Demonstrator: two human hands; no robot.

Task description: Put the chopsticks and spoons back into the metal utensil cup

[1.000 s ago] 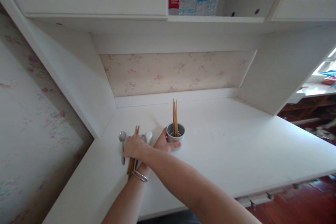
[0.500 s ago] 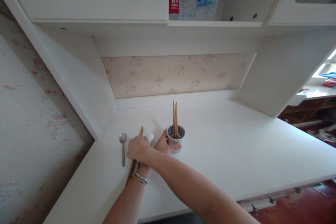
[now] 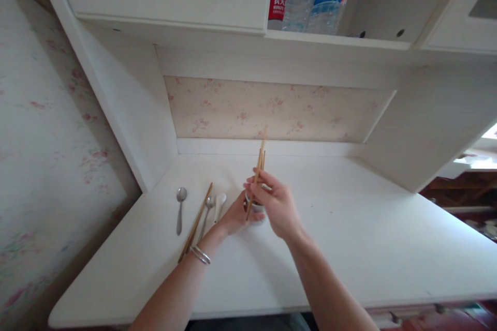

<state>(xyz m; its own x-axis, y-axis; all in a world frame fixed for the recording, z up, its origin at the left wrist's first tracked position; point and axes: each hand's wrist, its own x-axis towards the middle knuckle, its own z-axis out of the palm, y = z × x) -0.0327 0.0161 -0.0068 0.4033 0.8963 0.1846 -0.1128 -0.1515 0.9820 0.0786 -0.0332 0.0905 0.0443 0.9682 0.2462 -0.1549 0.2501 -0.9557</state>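
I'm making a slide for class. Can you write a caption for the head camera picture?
Right hand lifts a chopstick over the cup that the left hand steadies; spoons lie beside.

The worktop lies bare to the right of the right hand, giving wide room there. To the left, a metal spoon, a lone chopstick, a second spoon and a white spoon lie close together beside the left hand. The cabinet side wall closes the left; the overhead shelf limits height.
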